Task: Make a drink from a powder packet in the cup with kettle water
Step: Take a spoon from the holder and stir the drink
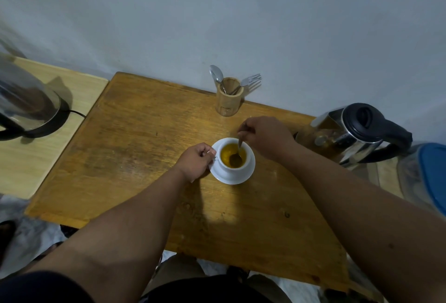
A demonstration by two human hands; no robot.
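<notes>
- Left hand [196, 161] grips the handle of the white ceramic cup [233, 160] of yellow drink, on a white saucer [248, 172] mid worn wooden desk [144, 153]
- Right hand [263, 137] pinches a metal spoon [237, 153] dipped in the cup

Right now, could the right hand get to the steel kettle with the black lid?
Probably yes: the steel kettle with the black lid stands just beyond the right hand, nothing between, but that hand pinches the metal spoon and must release it first.

Two kettles [357, 133] [26, 102], one cup [233, 157], one saucer [233, 177], two spoons [237, 153] [216, 73], one fork [252, 79], one holder [228, 100].
</notes>
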